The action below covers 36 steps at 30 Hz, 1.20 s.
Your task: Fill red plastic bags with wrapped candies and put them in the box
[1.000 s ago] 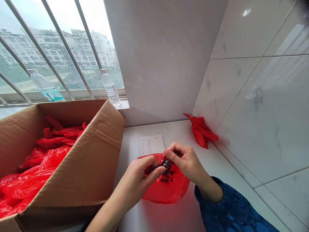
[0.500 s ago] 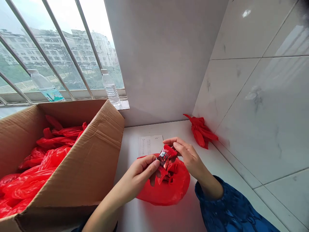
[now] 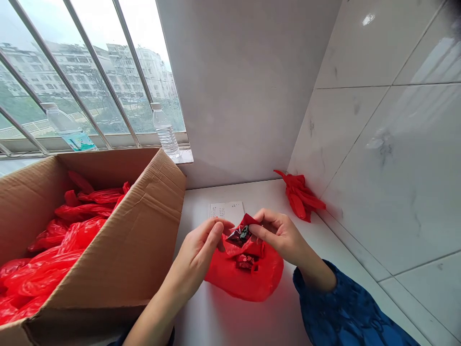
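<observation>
A small red plastic bag (image 3: 245, 274) lies on the white counter (image 3: 230, 317) in front of me, with small red wrapped sweets (image 3: 245, 262) inside. My left hand (image 3: 200, 252) pinches the bag's rim at its left. My right hand (image 3: 277, 235) pinches a dark red wrapped sweet (image 3: 240, 235) just above the bag's mouth. Both hands are closed in pinches, close together.
A large open cardboard box (image 3: 137, 240) full of red plastic bags (image 3: 54, 250) stands at the left. A printed paper slip (image 3: 225, 210) lies behind the bag. A bundle of red bags (image 3: 298, 194) rests against the tiled wall. Two water bottles (image 3: 164, 129) stand on the window sill.
The sweet has come down from a raised position to the bag's mouth. My left hand moved from holding the sweet to the bag's rim, lifting it open.
</observation>
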Tool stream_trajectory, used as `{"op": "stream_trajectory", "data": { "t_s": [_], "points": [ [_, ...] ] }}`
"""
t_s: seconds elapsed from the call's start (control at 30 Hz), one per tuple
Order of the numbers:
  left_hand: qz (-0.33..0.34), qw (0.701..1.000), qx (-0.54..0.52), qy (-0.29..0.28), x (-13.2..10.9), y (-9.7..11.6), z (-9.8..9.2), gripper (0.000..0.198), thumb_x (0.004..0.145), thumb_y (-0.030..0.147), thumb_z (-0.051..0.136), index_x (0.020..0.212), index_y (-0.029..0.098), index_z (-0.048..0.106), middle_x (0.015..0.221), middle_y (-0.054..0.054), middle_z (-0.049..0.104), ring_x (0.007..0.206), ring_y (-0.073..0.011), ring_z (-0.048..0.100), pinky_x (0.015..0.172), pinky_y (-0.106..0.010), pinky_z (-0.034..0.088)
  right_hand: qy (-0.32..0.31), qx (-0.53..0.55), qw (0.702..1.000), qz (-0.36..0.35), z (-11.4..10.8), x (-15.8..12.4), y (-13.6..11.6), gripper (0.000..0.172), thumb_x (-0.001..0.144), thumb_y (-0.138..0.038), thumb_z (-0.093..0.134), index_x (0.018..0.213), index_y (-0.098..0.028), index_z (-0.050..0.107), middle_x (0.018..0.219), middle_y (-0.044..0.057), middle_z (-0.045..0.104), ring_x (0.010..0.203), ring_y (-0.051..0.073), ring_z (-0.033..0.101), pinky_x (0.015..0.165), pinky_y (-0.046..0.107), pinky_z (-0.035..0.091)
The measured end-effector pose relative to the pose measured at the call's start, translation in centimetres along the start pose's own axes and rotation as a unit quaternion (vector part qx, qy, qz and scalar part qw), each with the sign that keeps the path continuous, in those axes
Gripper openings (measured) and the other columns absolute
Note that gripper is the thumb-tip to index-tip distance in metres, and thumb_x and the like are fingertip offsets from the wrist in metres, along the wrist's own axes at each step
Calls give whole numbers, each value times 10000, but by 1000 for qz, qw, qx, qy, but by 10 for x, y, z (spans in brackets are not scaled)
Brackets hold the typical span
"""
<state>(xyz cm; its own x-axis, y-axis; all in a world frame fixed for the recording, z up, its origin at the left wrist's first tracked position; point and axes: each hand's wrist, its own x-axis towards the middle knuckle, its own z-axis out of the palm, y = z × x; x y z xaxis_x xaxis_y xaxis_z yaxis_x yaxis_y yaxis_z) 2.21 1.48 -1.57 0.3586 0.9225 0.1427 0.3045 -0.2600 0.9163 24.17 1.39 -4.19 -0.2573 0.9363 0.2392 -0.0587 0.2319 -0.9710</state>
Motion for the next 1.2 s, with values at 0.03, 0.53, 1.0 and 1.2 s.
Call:
{"op": "stream_trajectory", "data": {
  "t_s": [0.03,0.53,1.0,1.2],
  "points": [
    [11,1000,5,6,-1,0,-1,376,1018,528,458,1039,217,668,925,-20,681,802,-163,607,742,-260,446,0,-14,1000,7,1,0,0,203,952,-395,667,915,-197,683,779,10,692,684,138,620,636,254,489],
    [111,990,88,12,3,-8,9,219,971,309,626,788,196,663,721,27,602,656,-107,502,619,-226,369,69,-62,995,-25,15,-2,-2,227,912,-421,712,841,-209,674,770,-20,680,668,117,616,616,229,474],
    [63,996,43,42,-4,7,5,339,1023,396,487,978,181,746,806,-32,669,718,-156,611,718,-264,480,98,-78,991,-36,6,-5,-10,237,936,-401,674,786,-221,646,742,-10,650,655,138,561,613,261,443],
    [63,991,86,84,-22,17,-11,374,1036,433,453,1305,241,628,1022,-60,722,775,-165,667,629,-237,521,-61,-337,938,-45,-5,-18,-19,142,952,-287,653,839,-241,725,791,-12,722,710,152,628,633,267,431]
  ]
}}
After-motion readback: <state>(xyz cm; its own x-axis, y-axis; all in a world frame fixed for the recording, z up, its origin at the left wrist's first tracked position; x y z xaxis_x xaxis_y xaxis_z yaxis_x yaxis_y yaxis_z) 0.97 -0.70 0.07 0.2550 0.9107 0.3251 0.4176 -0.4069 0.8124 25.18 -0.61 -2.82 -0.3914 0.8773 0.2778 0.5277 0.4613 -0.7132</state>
